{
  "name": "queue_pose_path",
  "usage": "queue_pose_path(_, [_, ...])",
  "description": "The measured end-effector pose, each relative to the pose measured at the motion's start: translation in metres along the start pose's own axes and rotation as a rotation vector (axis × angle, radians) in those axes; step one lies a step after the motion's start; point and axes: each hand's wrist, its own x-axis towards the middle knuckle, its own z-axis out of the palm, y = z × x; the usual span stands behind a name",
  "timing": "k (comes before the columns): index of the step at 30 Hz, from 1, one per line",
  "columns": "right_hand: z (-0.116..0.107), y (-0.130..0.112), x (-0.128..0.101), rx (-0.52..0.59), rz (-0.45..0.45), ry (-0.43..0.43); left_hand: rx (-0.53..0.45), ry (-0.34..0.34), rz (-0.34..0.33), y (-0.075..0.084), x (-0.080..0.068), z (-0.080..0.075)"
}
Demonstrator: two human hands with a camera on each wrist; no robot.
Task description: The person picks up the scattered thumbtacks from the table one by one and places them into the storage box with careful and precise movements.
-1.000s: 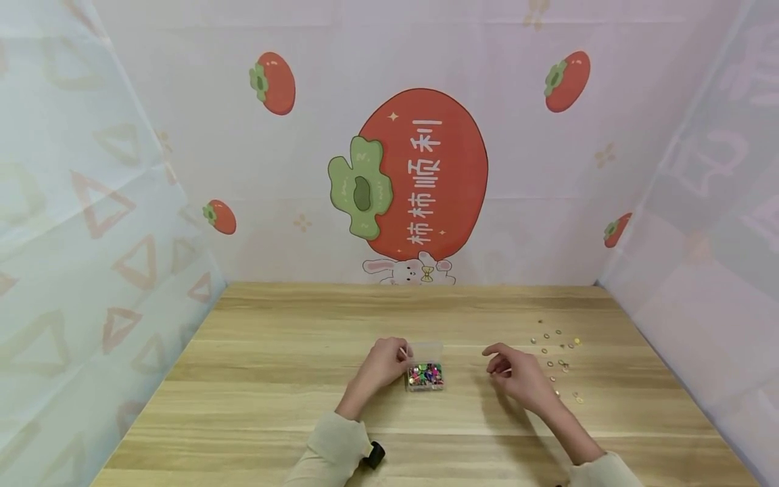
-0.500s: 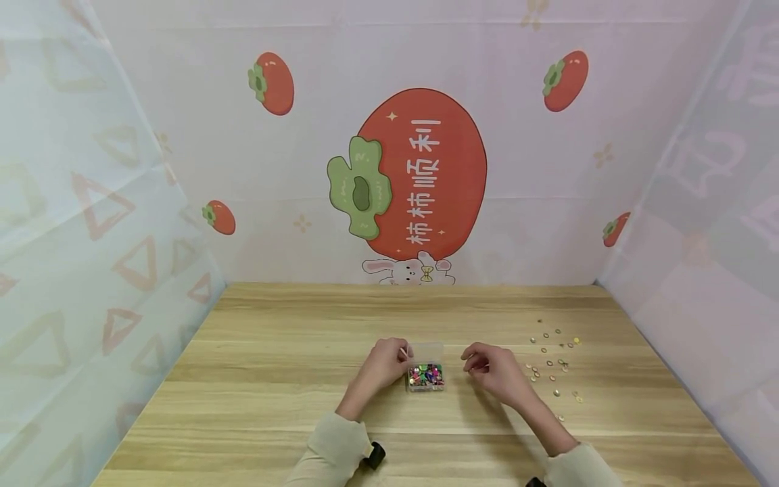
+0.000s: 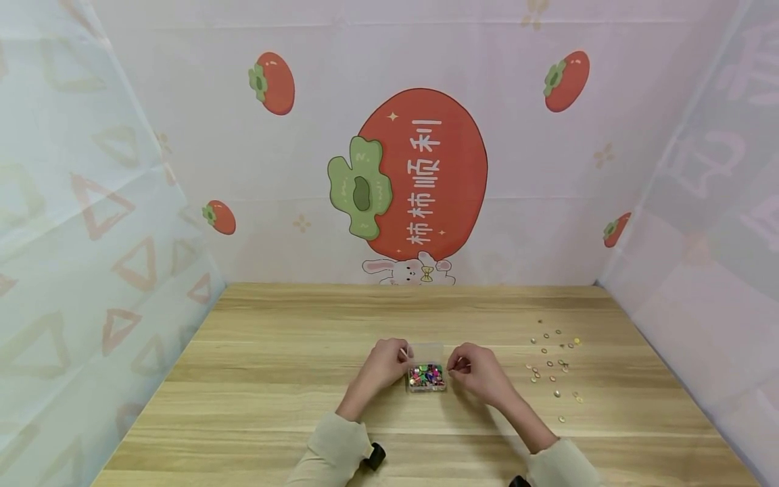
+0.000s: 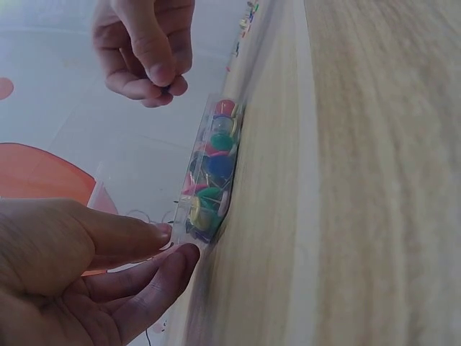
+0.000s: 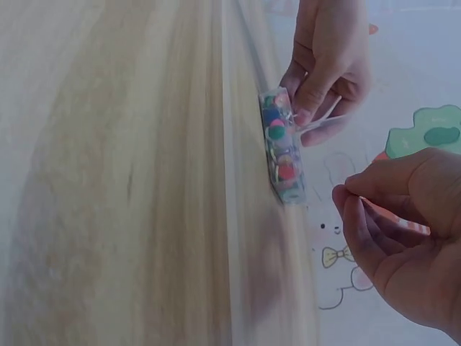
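The wooden table [image 3: 292, 433] carries everything. The left hand [image 3: 388, 362] has its thumb and fingers bent, and they pinch the left end of a clear box [image 3: 427, 389]. The right hand [image 3: 477, 370] is raised just beside the box's right end, apart from it, its thumb and fingertips closed on a tiny dark piece [image 4: 166, 89]. The box lies between both hands, its clear lid [image 3: 427, 351] upraised, with coloured tacks [image 4: 220, 165] inside. Small round pieces [image 3: 556, 393] lie scattered further right.
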Motion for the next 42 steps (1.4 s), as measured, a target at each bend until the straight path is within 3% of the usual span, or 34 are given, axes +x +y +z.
queue_pose_path(6, [0.011,-0.002,0.004,0.038,-0.037,-0.027,0.001,0.002,-0.002,-0.001,0.000,0.000])
queue_pose_path(11, [0.018,-0.005,0.007,0.052,-0.016,-0.074,-0.006,-0.003,-0.008,0.001,0.000,-0.001])
queue_pose_path(24, [0.024,-0.009,0.008,-0.022,-0.024,-0.100,-0.016,-0.013,-0.012,0.002,0.001,-0.002])
queue_pose_path(32, [0.013,-0.005,0.004,0.002,-0.024,-0.089,-0.007,-0.010,-0.014,0.000,0.001,-0.001])
queue_pose_path(42, [-0.015,0.008,-0.018,-0.089,0.005,-0.071,0.001,-0.004,-0.002,-0.002,0.001,0.000])
